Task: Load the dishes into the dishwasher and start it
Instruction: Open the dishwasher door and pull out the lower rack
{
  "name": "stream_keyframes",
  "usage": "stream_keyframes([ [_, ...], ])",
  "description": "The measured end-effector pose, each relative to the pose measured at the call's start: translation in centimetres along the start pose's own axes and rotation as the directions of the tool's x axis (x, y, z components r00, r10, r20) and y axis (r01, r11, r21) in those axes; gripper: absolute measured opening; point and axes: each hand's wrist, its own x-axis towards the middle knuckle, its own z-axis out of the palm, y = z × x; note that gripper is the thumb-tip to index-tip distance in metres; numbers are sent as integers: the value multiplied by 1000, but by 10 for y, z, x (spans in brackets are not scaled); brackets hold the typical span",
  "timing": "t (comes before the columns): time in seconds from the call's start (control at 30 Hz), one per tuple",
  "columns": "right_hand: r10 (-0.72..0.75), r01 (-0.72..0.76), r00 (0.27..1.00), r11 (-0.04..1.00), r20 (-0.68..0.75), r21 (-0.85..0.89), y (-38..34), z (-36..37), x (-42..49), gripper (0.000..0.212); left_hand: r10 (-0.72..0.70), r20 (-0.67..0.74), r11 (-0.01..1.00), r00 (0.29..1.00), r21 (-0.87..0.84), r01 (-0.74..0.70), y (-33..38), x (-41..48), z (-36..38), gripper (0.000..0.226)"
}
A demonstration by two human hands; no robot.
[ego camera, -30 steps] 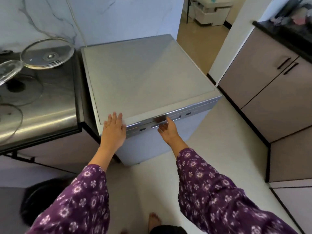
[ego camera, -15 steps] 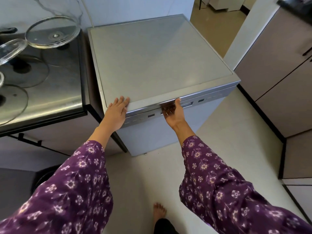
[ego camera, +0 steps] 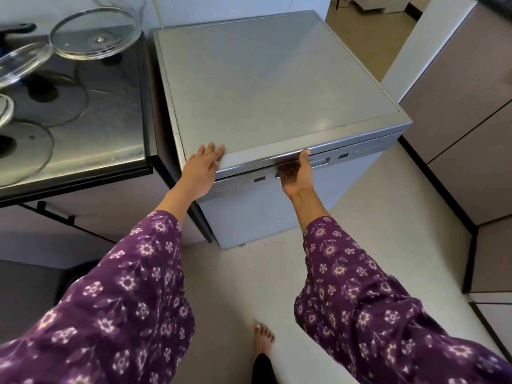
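Note:
A silver freestanding dishwasher (ego camera: 271, 79) stands in the middle of the head view, its door closed or barely ajar. My left hand (ego camera: 201, 169) rests flat on the top's front left corner, fingers straight. My right hand (ego camera: 297, 176) is palm up under the door's recessed handle (ego camera: 318, 162), fingers hooked into it and hidden, thumb on the top's front lip. Small buttons (ego camera: 231, 187) line the door's upper strip to the left. No dishes appear near the machine.
A steel hob (ego camera: 105, 112) adjoins the dishwasher on the left, with glass lids (ego camera: 94, 34) lying on it. Beige cabinets (ego camera: 457, 112) line the right side. Pale floor (ego camera: 388, 217) lies in front, with my bare foot (ego camera: 263, 338) on it. A dark bin (ego camera: 77, 275) sits low left.
The view has moved closer to the dishwasher. My right hand has turned palm up and its fingers have slid into the door handle. My left hand stays on the top's corner.

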Motion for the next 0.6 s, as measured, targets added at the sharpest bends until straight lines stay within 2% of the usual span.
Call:
stream_keyframes([
  [0.13,-13,14,999,999,-36,36,1,4,-2,47,0,14,1000,1000,-4,0,0,0,-1,46],
  [0.27,-3,-2,995,999,-97,-50,4,-8,-11,42,0,-1,1000,1000,-17,-1,1,-1,0,46],
  [0.4,1,-1,1000,999,-4,-34,3,-40,-33,31,1,-6,1000,1000,5,-1,3,-3,0,46],
  [0.5,-2,2,1000,1000,8,6,4,-60,-46,40,8,-1,1000,1000,8,-8,3,-4,1,46],
  [0.6,-3,2,999,1000,-51,-15,9,-77,-64,42,7,9,1000,1000,18,-7,4,-5,0,46],
])
